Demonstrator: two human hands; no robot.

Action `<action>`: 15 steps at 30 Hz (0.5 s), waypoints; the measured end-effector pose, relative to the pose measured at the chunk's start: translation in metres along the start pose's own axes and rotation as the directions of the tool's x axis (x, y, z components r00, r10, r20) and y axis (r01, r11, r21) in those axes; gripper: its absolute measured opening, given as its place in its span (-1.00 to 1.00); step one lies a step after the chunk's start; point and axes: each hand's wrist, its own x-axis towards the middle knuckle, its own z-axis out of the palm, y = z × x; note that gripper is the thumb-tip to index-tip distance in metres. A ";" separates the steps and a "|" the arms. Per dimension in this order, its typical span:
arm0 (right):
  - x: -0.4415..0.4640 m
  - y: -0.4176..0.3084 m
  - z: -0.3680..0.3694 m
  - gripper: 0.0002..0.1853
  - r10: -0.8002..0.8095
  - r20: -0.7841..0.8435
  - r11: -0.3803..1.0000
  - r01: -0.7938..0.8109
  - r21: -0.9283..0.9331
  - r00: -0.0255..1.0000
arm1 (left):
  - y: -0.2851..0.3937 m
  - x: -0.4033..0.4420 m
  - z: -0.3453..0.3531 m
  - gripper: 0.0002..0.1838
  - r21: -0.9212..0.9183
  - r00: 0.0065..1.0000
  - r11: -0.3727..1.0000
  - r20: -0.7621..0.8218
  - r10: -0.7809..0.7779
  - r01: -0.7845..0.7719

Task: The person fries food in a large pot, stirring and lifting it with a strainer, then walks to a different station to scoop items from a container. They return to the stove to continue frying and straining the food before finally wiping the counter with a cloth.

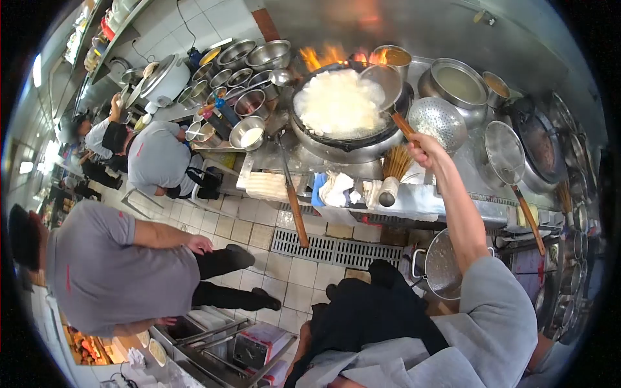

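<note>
My right hand (424, 150) is closed around the wooden handle of a round wire-mesh strainer (381, 84). The strainer's head rests at the right side of a large wok (349, 139), over its rim. White bubbling foam (336, 103) fills the wok, and flames rise behind it. Just right of the wok lies a perforated metal skimmer (438, 123). Below my right hand stands a bamboo wok brush (396, 161). My left arm hangs low beside my dark apron; the left hand does not show.
A ladle with a wooden handle (292, 194) juts past the counter's front edge. Another mesh strainer (504, 153) rests by a second wok (538, 142). Metal bowls (268, 55) crowd the left counter. A co-worker in a grey shirt (123, 265) stands at left; others are farther back.
</note>
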 end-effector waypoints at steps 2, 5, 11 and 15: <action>0.015 -0.005 0.000 -0.79 -0.018 0.020 0.999 0.017 0.048 1.000 | 0.037 -0.021 -0.001 -0.70 0.152 0.976 0.964 0.030 0.216 -0.218; 0.018 -0.009 0.007 -0.89 0.011 0.082 0.992 -0.021 0.127 0.997 | 0.118 -0.052 -0.012 -0.68 0.048 0.993 0.992 -0.030 0.115 -0.114; -0.025 -0.002 0.030 -0.89 -0.153 0.065 0.985 0.146 0.093 0.986 | 0.103 -0.040 -0.019 -0.67 -0.014 0.997 0.998 -0.049 0.056 -0.057; -0.059 0.007 0.058 -0.72 -0.363 -0.023 0.925 0.358 -0.127 0.931 | 0.111 -0.032 -0.041 -0.67 0.286 0.997 0.956 0.032 0.064 -0.071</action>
